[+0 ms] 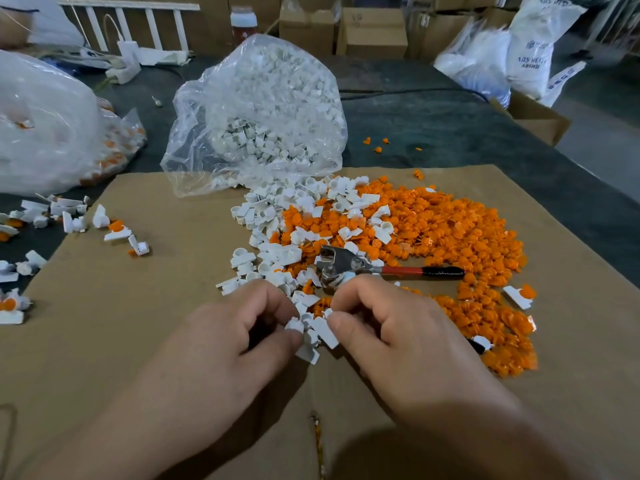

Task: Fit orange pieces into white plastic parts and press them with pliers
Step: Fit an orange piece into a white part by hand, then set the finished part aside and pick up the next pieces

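A white plastic part [327, 332] is being pinched between the thumb and curled fingers of the right hand [391, 327], low over the cardboard sheet [156, 341]. Its flat tab is slanting down toward the person's right. The left hand [242, 341], fingers also curled, is pinching a second white part [294, 323] just beside the first.

Just beyond the knuckles the pliers [349, 265] are lying on the pile. Their long axis is running left to right, with the metal head pointing left and the red-and-black handle pointing right.

The orange pieces [450, 230] are heaping up to the right, and loose white parts [277, 209] are mixing into the heap's left edge, spilling from a clear bag [263, 109] behind.
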The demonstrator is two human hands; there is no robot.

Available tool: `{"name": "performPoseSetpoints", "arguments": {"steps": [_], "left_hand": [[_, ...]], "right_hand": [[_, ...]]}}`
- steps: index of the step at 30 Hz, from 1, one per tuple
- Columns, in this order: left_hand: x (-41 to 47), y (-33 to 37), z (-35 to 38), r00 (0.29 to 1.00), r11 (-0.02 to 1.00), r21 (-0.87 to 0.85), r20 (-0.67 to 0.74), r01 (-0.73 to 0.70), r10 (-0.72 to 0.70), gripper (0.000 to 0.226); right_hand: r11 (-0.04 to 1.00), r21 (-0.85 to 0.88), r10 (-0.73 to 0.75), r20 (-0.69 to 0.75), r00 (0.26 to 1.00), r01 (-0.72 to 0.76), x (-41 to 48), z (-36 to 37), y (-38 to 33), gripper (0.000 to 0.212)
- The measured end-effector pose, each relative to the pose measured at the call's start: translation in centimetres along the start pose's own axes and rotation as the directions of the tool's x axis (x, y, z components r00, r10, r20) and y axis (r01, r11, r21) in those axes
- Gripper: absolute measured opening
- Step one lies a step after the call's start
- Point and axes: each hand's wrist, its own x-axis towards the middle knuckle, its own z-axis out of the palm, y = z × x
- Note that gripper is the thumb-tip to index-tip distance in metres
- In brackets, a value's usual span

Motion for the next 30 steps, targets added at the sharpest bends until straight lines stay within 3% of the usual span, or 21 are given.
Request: {"name": "performPoseSetpoints", "arguments": {"steps": [3, 6, 12, 16, 18, 23, 30], "left_hand": [[0.1, 0.0, 0.1, 0.995, 0.978, -0.187, 0.047, 0.097, -0.090, 0.019], [0.2, -0.1, 0.3, 0.993, 0.967, -0.226, 0.055, 0.117, -0.107, 0.014], [0.1, 0.1, 0.6, 0.987, 0.997, -0.078, -0.161, -0.017, 0.004, 0.020], [0.3, 0.0, 0.6, 0.980, 0.998, 0.053, -0.199, -0.016, 0.026, 0.011], [0.3, -0.1, 0.4, 0.978, 0.999, 0.040, -0.206, -0.022, 0.029, 0.012], [-0.4, 1.1, 0.3, 1.000, 0.961, -0.277, -0.001, 0.019, -0.020, 0.039], [0.0, 1.2, 1.2, 0.988, 0.814, -0.561, 0.059, 0.150, -0.142, 0.031]], "right_hand": [[0.998, 0.053, 0.027, 0.026, 0.999, -0.029, 0.0, 0.0, 0.1, 0.005], [0.998, 0.056, 0.020, 0.034, 0.999, -0.022, 0.1, 0.2, 0.3, 0.003], [0.897, 0.414, 0.127, 0.096, 0.987, -0.156, 0.1, 0.1, 0.4, 0.010], [0.867, 0.470, 0.133, 0.104, 0.986, -0.167, 0.3, -0.1, 0.5, 0.012], [0.862, 0.478, 0.140, 0.094, 0.986, -0.168, 0.4, -0.3, 0.4, 0.011], [0.877, 0.448, 0.137, 0.114, 0.984, -0.174, 0.1, -0.2, -0.1, 0.009], [0.898, 0.428, 0.049, 0.142, 0.989, -0.106, -0.3, -0.4, -0.6, 0.006]]}}
